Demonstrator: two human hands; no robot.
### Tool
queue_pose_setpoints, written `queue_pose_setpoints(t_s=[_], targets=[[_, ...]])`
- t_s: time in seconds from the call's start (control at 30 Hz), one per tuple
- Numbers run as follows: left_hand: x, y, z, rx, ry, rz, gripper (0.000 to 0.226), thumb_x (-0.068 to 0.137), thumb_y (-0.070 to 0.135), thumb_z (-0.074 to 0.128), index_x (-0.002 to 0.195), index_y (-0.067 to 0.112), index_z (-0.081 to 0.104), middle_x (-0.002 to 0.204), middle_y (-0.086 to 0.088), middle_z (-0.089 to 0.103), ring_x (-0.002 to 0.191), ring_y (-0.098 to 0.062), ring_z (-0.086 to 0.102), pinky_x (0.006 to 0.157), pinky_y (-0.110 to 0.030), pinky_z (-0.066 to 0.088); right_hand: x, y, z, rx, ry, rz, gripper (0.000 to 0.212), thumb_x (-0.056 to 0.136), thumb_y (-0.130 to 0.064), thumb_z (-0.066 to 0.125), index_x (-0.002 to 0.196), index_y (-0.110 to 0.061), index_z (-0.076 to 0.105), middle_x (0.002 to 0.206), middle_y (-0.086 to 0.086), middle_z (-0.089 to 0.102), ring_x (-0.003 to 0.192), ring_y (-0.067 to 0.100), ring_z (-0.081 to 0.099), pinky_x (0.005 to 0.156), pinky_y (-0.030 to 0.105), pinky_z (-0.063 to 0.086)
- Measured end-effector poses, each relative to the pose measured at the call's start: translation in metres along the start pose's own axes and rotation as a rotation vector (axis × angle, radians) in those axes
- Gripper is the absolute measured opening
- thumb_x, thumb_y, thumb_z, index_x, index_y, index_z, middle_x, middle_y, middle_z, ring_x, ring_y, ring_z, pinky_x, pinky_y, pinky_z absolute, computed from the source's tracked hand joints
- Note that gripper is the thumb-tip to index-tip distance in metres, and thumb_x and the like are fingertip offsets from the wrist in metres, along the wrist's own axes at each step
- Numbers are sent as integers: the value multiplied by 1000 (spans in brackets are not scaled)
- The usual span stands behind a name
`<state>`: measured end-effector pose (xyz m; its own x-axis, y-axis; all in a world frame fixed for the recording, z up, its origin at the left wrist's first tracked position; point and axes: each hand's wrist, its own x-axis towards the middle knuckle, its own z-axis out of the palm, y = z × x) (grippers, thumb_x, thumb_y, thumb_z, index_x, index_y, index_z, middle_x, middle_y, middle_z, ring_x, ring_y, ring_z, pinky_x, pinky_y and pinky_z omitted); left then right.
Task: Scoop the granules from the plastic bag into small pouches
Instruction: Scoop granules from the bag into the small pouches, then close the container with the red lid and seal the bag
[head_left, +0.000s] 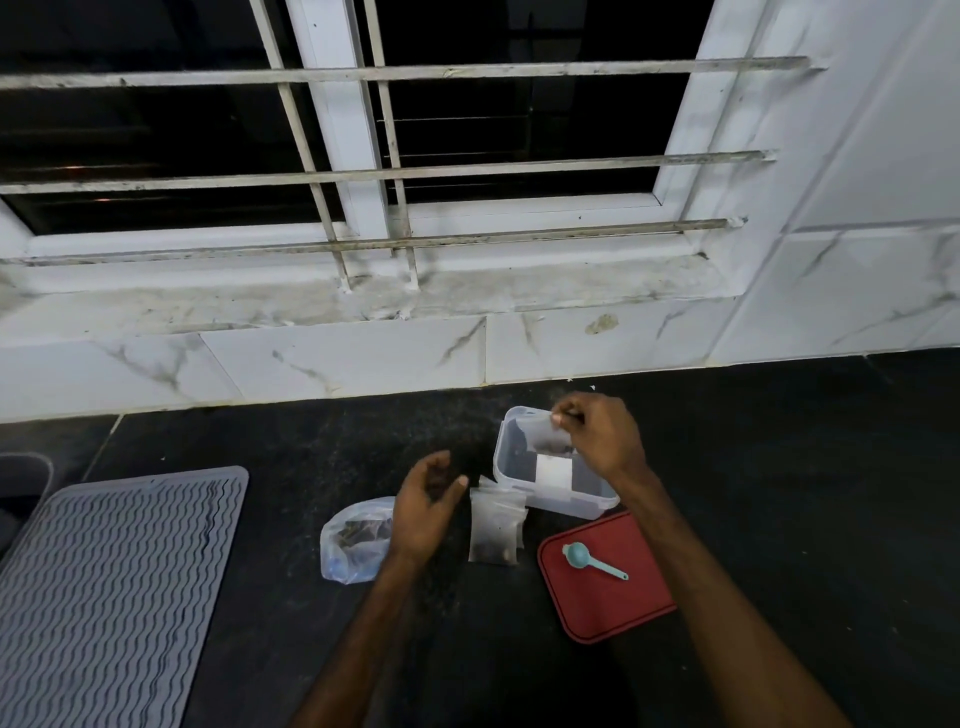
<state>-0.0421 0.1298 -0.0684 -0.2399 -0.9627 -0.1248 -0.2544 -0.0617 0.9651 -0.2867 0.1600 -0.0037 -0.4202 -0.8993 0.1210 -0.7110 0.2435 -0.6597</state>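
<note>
The right hand (597, 436) pinches the top edge of a small clear pouch (545, 434) between thumb and fingertips, holding it over the far end of an open clear box (563, 503) on the black counter (779, 467). The pouch hangs partly inside the box. Something dark seems to sit at its bottom, though blur makes that unsure. The left hand (426, 504) hovers at the box's 9 o'clock, its fingers loosely curled and grasping nothing. At that hand's 8 o'clock, just beside it, lies the crumpled plastic bag (343, 551) with dark granules (363, 535) inside. At the box's 7 o'clock, between bag and box, a few more pouches (496, 535) lie overlapping on the counter with dark contents at their near ends. A red lid (613, 603) lies at the box's 5 o'clock, and a teal scoop (592, 560) rests on it, bowl toward the box. A grey ribbed mat (114, 571) lies well apart, at the bag's 9 o'clock.
</note>
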Motion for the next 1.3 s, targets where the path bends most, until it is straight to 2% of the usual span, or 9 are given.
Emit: queue_pose_setpoints(t_s=[0.27, 0.37, 0.47, 0.57, 0.7, 0.87, 0.97, 1.2, 1.3], targets=[[7, -52, 20, 26, -261, -178, 113, 49, 38, 92, 147, 27, 36, 145, 9, 48, 132, -11, 46, 108, -41, 44, 34, 38, 50, 130, -353, 223, 7, 83, -3, 73, 84, 4, 72, 70, 8, 68, 61, 16, 63, 62, 29, 56], [8, -61, 25, 61, -325, -181, 102, 53, 36, 90, 142, 33, 41, 131, 11, 61, 121, -8, 57, 100, -38, 52, 36, 53, 68, 156, -362, 353, 15, 84, -2, 72, 90, 11, 68, 70, 12, 62, 57, 17, 57, 53, 27, 51], [9, -61, 27, 95, -306, -167, 77, 63, 33, 85, 132, 35, 52, 118, 13, 68, 109, -5, 64, 91, -32, 56, 37, 63, 80, 55, -333, 326, 12, 84, -11, 74, 87, 0, 72, 79, 11, 69, 73, 24, 65, 75, 38, 57], [8, -56, 31, 91, -272, -179, 39, 75, 24, 79, 112, 29, 67, 104, 8, 74, 99, -12, 70, 85, -33, 58, 33, 50, 76, -203, -323, 287, 24, 93, -26, 63, 99, -5, 72, 99, 12, 73, 96, 28, 67, 82, 31, 49], [4, -52, 34, 90, -199, -200, 10, 83, 21, 75, 93, 19, 74, 86, 4, 76, 84, -16, 72, 75, -30, 58, 10, 12, 57, -423, -35, 106, 30, 99, -34, 49, 118, -15, 65, 115, 6, 66, 110, 27, 58, 89, 39, 46], [-7, -35, 31, -19, -124, -160, 36, 75, 43, 76, 99, 17, 71, 93, 2, 77, 90, -13, 72, 83, -40, 59, -43, -9, 57, 118, 90, -23, 29, 91, -42, 57, 107, -20, 65, 106, -5, 66, 101, 15, 58, 88, 35, 49], [-14, -8, 29, -156, -78, -116, 22, 85, 18, 73, 105, 11, 70, 97, -4, 76, 93, -20, 73, 83, -35, 59, -74, -18, 60, 406, -31, 14, 24, 86, -39, 68, 103, -22, 67, 100, -11, 68, 94, 8, 63, 80, 27, 53], [-18, 31, 33, -387, -54, -114, 19, 87, 7, 68, 106, 5, 70, 95, -9, 77, 86, -21, 74, 67, -26, 58, -91, -25, 46, 587, 13, 72, 12, 83, -17, 76, 90, -24, 71, 86, -11, 72, 81, 7, 68, 69, 17, 53], [-22, 33, 34, -413, -114, -135, 26, 86, 9, 68, 112, 7, 66, 94, -9, 77, 79, -25, 74, 54, -34, 59, -84, -22, 38, 634, 115, 124, 6, 85, -13, 74, 83, -19, 73, 81, -11, 74, 76, 6, 70, 67, 21, 54]])
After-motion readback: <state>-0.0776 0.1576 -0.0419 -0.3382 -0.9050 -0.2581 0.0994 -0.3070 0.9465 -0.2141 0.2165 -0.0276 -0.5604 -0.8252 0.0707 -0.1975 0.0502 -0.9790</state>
